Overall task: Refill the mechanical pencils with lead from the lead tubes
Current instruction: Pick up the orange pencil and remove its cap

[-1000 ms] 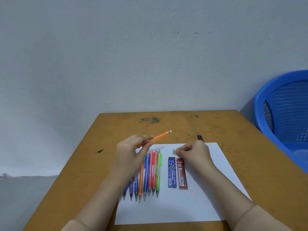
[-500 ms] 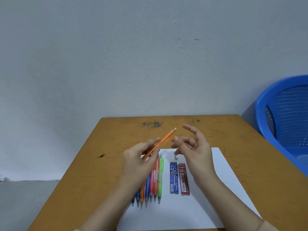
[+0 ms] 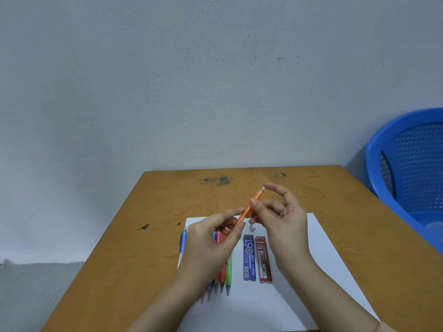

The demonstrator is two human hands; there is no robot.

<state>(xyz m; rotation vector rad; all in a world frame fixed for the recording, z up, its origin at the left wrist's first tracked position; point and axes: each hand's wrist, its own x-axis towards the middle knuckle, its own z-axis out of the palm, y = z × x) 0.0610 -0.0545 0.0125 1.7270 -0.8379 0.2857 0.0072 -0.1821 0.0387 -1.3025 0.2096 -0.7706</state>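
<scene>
My left hand (image 3: 211,243) pinches the orange pencil (image 3: 248,212) low on the barrel. My right hand (image 3: 282,219) pinches its upper end, index tip at the white cap. It is held tilted above the white paper (image 3: 323,248), far of the blue lead tube (image 3: 249,258) and red lead tube (image 3: 263,259). The other pencils (image 3: 229,271) lie left of the tubes.

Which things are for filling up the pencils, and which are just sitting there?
For the job: orange pencil, held by left hand and right hand; row of pencils; blue lead tube; red lead tube.
Just there: white paper underneath; table; blue plastic basket.
</scene>
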